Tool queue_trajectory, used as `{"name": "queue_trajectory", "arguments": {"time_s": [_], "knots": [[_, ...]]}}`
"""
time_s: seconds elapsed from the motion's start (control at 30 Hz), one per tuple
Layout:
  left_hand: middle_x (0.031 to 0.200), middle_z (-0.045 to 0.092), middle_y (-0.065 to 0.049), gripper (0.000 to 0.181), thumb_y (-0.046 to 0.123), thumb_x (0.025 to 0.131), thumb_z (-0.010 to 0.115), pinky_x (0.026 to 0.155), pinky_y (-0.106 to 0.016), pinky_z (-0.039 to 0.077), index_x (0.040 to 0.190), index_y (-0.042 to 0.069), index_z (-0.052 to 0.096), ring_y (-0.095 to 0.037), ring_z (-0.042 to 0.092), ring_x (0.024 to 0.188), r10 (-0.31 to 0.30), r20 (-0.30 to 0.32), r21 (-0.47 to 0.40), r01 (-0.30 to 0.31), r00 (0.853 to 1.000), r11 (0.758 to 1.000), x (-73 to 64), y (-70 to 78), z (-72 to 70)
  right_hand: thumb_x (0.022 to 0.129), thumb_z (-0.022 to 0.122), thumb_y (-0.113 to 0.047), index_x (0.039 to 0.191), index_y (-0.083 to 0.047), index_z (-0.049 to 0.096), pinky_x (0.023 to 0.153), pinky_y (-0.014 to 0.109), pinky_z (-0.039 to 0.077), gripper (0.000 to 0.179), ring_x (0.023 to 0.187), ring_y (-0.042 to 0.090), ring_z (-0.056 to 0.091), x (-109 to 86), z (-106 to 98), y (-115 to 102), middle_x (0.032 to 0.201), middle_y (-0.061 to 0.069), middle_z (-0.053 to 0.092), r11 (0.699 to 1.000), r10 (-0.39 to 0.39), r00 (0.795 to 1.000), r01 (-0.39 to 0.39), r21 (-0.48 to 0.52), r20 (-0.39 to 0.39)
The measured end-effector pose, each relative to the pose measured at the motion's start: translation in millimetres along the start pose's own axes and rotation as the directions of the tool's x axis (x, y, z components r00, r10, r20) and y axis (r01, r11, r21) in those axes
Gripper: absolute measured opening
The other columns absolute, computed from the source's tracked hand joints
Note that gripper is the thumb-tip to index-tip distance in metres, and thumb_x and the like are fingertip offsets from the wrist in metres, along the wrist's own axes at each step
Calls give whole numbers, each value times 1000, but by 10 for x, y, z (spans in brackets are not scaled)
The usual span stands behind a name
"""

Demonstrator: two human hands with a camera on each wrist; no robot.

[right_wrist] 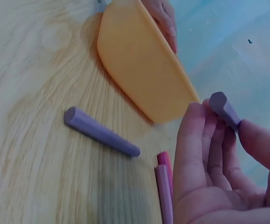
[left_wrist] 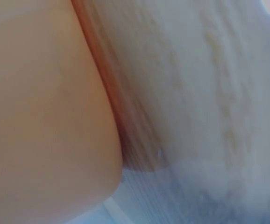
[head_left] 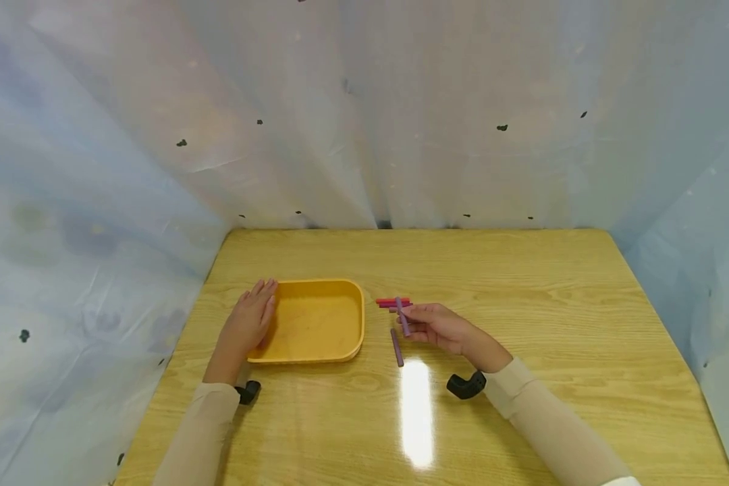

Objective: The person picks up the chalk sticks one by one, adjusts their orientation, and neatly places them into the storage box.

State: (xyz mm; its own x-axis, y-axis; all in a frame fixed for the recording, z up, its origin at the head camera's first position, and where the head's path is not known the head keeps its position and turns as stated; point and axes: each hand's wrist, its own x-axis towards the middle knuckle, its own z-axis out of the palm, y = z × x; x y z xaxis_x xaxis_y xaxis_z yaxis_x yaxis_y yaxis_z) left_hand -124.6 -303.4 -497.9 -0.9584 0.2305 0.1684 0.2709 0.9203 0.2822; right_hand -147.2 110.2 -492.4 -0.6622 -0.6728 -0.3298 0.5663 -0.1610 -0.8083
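Observation:
My right hand (head_left: 442,328) pinches a purple crayon (head_left: 403,320) between thumb and fingertips, raised above the table. In the right wrist view its flat end (right_wrist: 217,100) faces the camera. Another purple crayon (head_left: 397,347) lies by itself just below that hand. A small row of red and purple crayons (head_left: 386,301) lies beyond it, partly hidden by the hand. On the left, my left hand (head_left: 254,316) rests along the left side of a yellow plastic tray (head_left: 362,317), fingers extended. The left wrist view shows mostly blurred skin (left_wrist: 51,112).
A wooden table (head_left: 522,290) spans the work area, with a bright light reflection near its front. Pale plastic sheeting (head_left: 401,135) hangs behind it and at both sides. Black wrist devices (head_left: 466,385) sit close to the tabletop.

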Motion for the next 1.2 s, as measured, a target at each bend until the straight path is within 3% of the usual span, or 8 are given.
{"name": "queue_trajectory", "arguments": {"time_s": [0.2,0.43,0.6,0.8,1.0,1.2], "knots": [[144,37,-14,45,19,100,41,107,-54,21,142,3,38,-31,26,136,7,-8,2,-7,1000,1000,2,0,17,98,47,-14,122,12,50,91,37,46,36,93,20,65,34,143,-58,101,9,66,1000,-21,1000,21,16,-20],[144,37,-15,45,19,100,42,107,-54,19,141,2,39,-32,26,135,8,-14,-5,-8,1000,1000,9,25,9,98,46,-12,131,5,47,87,34,49,37,97,20,64,104,336,-122,107,10,64,999,-39,999,38,30,17],[144,37,-15,45,20,100,41,108,-53,19,141,2,38,-32,26,136,11,-15,2,-11,1000,1000,18,15,-8,98,45,-12,121,6,52,84,31,51,30,97,21,64,194,453,-141,104,12,65,998,-34,999,34,46,17],[144,37,-15,45,19,100,42,108,-54,19,141,2,38,-31,26,136,8,-16,4,-7,1000,1000,22,-28,-1,97,48,-13,128,16,42,90,37,46,42,93,20,65,321,625,-146,107,14,64,998,-33,999,33,61,-1],[144,37,-14,45,19,100,41,108,-53,19,141,2,38,-31,26,136,8,-20,4,-8,1000,1000,23,-33,5,97,48,-12,127,15,43,84,32,51,41,94,21,65,384,820,-181,101,10,66,994,-42,999,42,105,-1],[144,37,-14,45,18,99,42,109,-52,17,141,3,39,-31,26,136,1,-18,7,0,1000,1000,23,-26,1,97,49,-11,116,8,54,82,29,52,28,92,21,66,465,952,-175,102,11,65,987,-52,999,52,149,-4]]}}
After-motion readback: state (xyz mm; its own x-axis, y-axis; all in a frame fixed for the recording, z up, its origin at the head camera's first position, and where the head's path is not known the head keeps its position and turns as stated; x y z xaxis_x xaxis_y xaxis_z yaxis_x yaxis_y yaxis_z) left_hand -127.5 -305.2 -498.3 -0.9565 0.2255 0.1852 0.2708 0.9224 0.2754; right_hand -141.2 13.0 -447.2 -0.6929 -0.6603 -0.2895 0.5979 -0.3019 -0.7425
